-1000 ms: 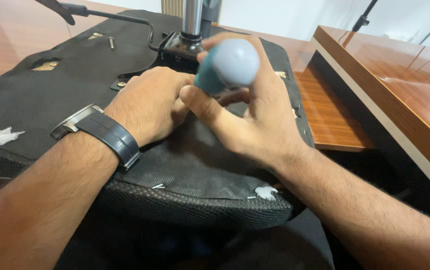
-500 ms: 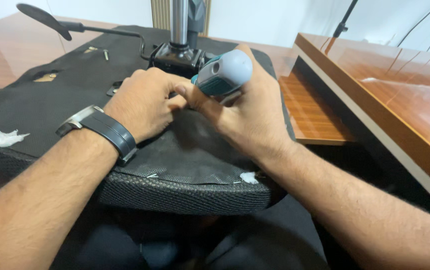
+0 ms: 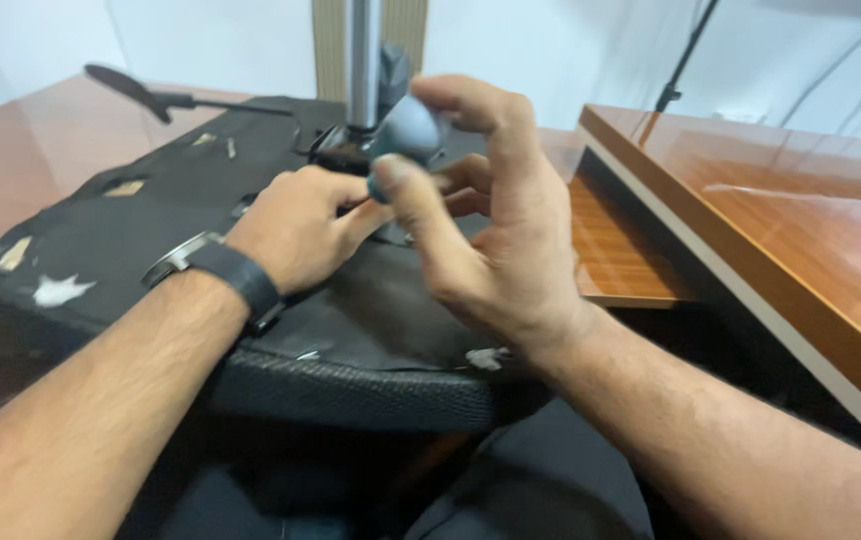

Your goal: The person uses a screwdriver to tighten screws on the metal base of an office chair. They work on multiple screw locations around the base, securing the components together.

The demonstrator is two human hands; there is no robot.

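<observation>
An upturned black chair seat (image 3: 150, 230) lies in front of me, with its metal column (image 3: 361, 60) standing up at the far side. My left hand (image 3: 295, 225), with a black watch on the wrist, rests curled on the seat, its fingertips at the lower end of a blue-grey tool handle (image 3: 408, 132). What those fingertips pinch is hidden. My right hand (image 3: 495, 245) holds the handle loosely from the right, thumb in front and fingers arched over its top. The tool's tip is hidden behind my hands, close to the base of the column.
A glossy wooden desk (image 3: 770, 230) runs along the right, with a lower wooden shelf (image 3: 620, 265) beside the seat. A black lever (image 3: 140, 90) sticks out at the seat's far left. White scraps (image 3: 60, 291) cling to the fabric. Cables hang by the back wall.
My right hand has loosened from a full grip to spread fingers around the handle, and it sits higher. My left hand has stayed on the seat.
</observation>
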